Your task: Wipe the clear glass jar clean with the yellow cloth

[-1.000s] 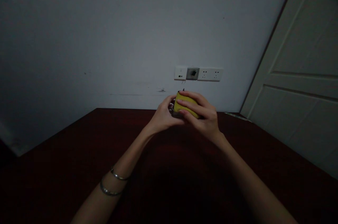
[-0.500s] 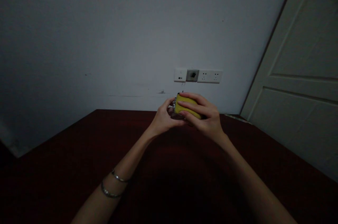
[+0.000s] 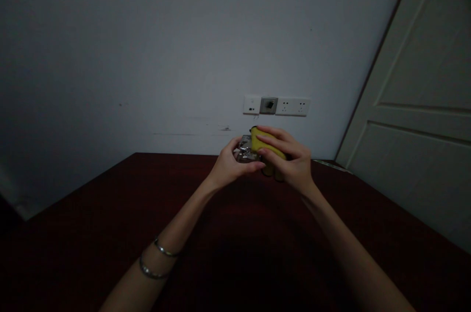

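Note:
Above the far part of a dark red table [image 3: 110,214] both hands meet. My right hand [image 3: 290,162] is closed round a yellow sponge [image 3: 262,136], which it presses against a small clear glass object [image 3: 246,150]. My left hand [image 3: 230,167] grips that glass object from below and from the left, thumb under it. Most of the glass is hidden by fingers. Two silver bangles [image 3: 158,258] sit on my left forearm.
A grey-white wall stands behind the table, with a row of wall sockets [image 3: 276,105] just above my hands. A pale panelled door [image 3: 423,120] is at the right. The room is dim.
The yellow sponge has shifted right and tilted more upright in my right hand, so more of the glass object shows on the left. Both hands stay at the same spot.

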`<state>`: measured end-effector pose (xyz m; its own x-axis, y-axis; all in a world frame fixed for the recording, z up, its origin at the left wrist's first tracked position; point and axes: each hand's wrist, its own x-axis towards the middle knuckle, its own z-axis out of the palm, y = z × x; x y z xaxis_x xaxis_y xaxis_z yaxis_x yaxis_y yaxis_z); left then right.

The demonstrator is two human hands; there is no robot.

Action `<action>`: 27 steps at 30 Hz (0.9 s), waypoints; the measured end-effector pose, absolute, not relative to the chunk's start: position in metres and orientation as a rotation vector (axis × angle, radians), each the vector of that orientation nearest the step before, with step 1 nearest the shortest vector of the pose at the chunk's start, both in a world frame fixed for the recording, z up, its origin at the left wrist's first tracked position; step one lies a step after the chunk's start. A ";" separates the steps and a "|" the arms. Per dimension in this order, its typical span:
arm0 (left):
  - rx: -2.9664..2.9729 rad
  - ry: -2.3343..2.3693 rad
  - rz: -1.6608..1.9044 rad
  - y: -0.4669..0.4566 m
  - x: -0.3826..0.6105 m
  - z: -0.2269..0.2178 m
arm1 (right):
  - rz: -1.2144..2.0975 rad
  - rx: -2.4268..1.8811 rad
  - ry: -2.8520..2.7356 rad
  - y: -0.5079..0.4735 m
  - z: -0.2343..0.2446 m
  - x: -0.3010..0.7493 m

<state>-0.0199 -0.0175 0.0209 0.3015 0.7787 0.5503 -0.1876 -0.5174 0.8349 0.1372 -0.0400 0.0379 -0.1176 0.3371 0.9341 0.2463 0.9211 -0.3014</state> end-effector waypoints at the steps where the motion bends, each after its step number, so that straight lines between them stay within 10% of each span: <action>1: 1.681 0.564 1.358 -0.017 -0.020 0.021 | 0.060 -0.439 -1.752 -0.041 0.038 0.139; 27: 1.618 0.605 1.218 -0.002 -0.020 0.015 | 0.136 -0.529 -1.567 -0.032 0.029 0.130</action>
